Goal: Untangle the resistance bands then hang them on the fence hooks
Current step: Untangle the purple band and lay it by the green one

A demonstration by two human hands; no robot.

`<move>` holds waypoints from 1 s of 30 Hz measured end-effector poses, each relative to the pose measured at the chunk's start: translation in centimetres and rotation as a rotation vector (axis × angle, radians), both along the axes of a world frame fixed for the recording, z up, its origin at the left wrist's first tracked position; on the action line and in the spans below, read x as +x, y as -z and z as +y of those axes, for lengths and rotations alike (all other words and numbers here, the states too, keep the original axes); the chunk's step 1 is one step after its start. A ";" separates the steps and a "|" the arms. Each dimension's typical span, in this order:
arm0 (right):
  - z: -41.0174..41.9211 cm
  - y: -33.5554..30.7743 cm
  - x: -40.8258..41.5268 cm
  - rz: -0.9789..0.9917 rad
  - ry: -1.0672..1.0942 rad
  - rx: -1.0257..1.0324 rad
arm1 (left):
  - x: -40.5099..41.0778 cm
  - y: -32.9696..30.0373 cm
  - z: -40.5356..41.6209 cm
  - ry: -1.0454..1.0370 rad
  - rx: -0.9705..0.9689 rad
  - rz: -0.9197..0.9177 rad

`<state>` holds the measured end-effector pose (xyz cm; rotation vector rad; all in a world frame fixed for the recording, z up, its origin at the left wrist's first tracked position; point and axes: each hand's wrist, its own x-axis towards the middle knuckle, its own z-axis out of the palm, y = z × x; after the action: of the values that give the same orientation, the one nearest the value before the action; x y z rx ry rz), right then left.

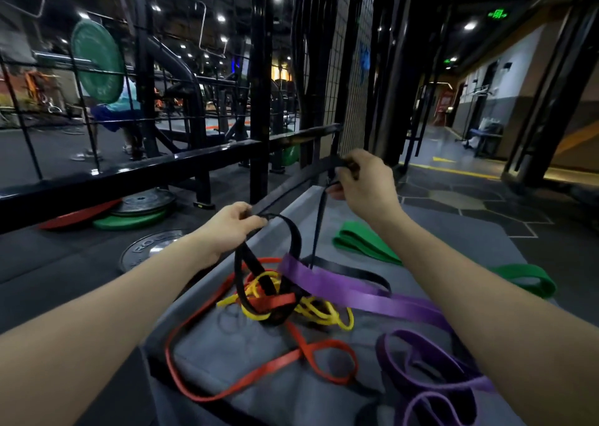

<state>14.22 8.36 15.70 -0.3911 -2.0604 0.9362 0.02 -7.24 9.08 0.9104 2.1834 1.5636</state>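
Rubber like this is light, limp and stretchy, so the black band (293,244) will follow wherever I pull and snag wherever it crosses another strap. My left hand (231,227) has its grip closed in a pinch on one part of that band, near the middle of the scene. My right hand (363,182) is farther off and higher, its grip pinched on another part of the same band, so a strand runs taut between the two and a thin length drops from the right hand down to the heap.

The heap lies on a grey mat (227,393) in front of me: the black loop dips into a knot with the yellow band (321,312) and the orange band (259,373), and the purple band (366,292) lies across its right side. A green band (366,244) lies apart, farther right, untangled. The wire fence (353,78) stands beyond my hands; I cannot make out its hooks.

I judge flat latex to be grippy, not slippery, so dragging will tighten the knot. Better to hold close to the crossing and feed the black loop out slack, one strap at a time.
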 end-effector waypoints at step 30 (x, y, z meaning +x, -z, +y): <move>-1.4 6.1 -0.2 -0.481 -0.365 0.017 | 2.5 -4.8 4.0 -0.056 0.642 -0.284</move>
<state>13.97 6.98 9.58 -0.2489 -2.6388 1.1183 2.51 -3.19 13.91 0.7216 1.5382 2.3160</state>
